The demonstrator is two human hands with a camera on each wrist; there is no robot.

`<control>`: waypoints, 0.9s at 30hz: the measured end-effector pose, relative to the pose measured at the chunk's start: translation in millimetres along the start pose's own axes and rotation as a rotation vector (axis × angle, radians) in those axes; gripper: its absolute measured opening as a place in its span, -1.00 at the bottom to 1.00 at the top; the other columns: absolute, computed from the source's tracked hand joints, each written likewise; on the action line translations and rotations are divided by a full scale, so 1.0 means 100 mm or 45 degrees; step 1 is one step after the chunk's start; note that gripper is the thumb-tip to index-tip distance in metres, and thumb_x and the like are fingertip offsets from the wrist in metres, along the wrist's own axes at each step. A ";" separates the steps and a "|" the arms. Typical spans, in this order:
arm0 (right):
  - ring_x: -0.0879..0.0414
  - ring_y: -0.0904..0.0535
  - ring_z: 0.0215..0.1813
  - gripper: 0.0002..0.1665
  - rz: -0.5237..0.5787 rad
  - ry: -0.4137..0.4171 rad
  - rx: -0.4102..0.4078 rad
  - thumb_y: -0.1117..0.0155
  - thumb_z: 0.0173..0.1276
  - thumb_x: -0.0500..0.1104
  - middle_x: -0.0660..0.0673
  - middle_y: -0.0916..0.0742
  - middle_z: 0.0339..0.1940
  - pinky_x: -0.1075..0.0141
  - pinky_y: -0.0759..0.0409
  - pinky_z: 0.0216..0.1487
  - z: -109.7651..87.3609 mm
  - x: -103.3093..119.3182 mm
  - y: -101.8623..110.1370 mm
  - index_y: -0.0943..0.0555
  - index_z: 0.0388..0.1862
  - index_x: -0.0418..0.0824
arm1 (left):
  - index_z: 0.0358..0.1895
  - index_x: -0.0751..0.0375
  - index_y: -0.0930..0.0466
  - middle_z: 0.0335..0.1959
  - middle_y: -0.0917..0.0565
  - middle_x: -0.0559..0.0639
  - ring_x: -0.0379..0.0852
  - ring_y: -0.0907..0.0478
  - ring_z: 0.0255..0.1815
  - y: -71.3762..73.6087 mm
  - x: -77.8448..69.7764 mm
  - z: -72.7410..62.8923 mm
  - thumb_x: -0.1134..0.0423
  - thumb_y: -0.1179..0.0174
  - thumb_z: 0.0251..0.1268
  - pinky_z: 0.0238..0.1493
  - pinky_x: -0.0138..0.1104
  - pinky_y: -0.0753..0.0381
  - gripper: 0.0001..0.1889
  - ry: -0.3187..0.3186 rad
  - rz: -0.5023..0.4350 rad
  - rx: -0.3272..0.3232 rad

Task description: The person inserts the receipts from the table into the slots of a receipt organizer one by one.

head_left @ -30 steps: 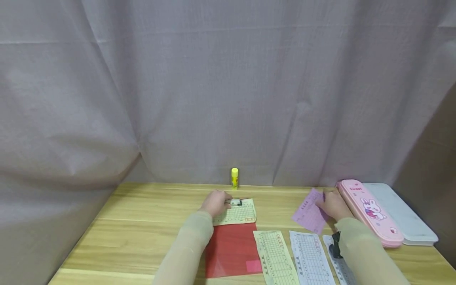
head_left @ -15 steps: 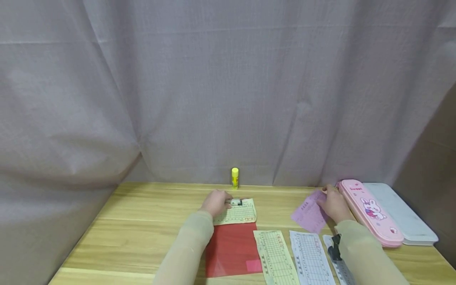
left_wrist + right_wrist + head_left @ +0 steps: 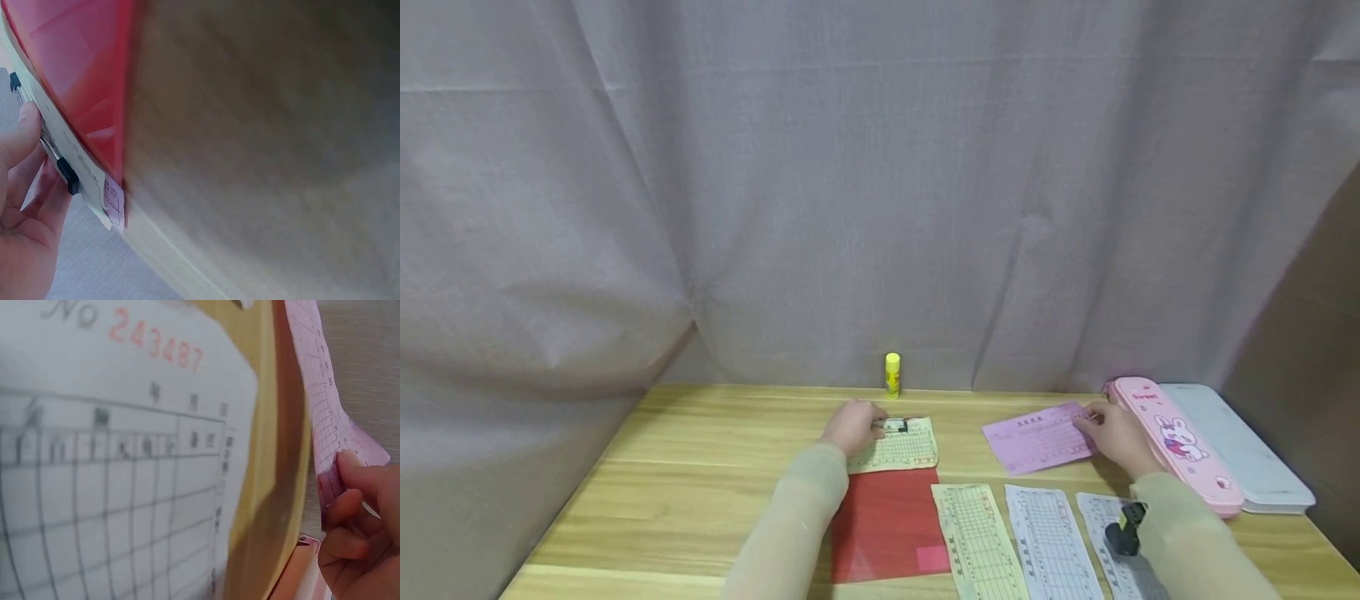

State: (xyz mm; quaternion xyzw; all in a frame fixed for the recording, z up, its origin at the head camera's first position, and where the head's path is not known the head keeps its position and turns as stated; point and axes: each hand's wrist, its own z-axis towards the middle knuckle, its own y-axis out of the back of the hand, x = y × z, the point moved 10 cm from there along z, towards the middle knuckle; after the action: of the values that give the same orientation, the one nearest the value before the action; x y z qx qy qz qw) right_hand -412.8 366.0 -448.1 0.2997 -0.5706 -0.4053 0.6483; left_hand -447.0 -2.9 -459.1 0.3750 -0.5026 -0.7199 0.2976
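Nearest on the worktop (image 3: 700,483): yellow-green form (image 3: 979,542), white form (image 3: 1052,542), second white form (image 3: 1096,517) with a black object (image 3: 1122,538) on it. Red sheet (image 3: 880,525) just left, pink tab (image 3: 932,558) at its near right corner. Beyond, along the right edge, white case (image 3: 1240,450); pink pencil case (image 3: 1150,400) beside it. Right hand (image 3: 1116,435), grip pinching the right end of a purple slip (image 3: 1037,437), short of the far edge. Left hand (image 3: 852,427), grip clasping a clip (image 3: 896,426) on a green slip (image 3: 898,452), far end of the red sheet. Yellow glue stick (image 3: 892,375) upright at the far edge; grey curtain (image 3: 850,208) behind.
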 end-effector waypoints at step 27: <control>0.11 -0.44 -0.30 -0.42 0.299 -0.094 0.114 -0.15 0.39 0.07 -0.16 -0.65 -0.31 0.32 -0.34 -0.29 -0.16 0.40 0.03 -0.56 -0.08 -0.49 | -0.21 0.13 -0.74 -0.27 -0.75 -0.06 -0.10 -0.67 -0.21 0.01 0.07 0.00 0.23 -0.38 0.07 -0.11 -0.30 -0.63 -0.81 -0.008 -0.010 -0.005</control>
State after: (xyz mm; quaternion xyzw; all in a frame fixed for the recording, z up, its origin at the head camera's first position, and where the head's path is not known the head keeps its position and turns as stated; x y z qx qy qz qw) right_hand -395.8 331.8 -428.1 0.2444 -0.6427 -0.3115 0.6559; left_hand -450.6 -9.4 -459.8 0.3742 -0.5006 -0.7232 0.2940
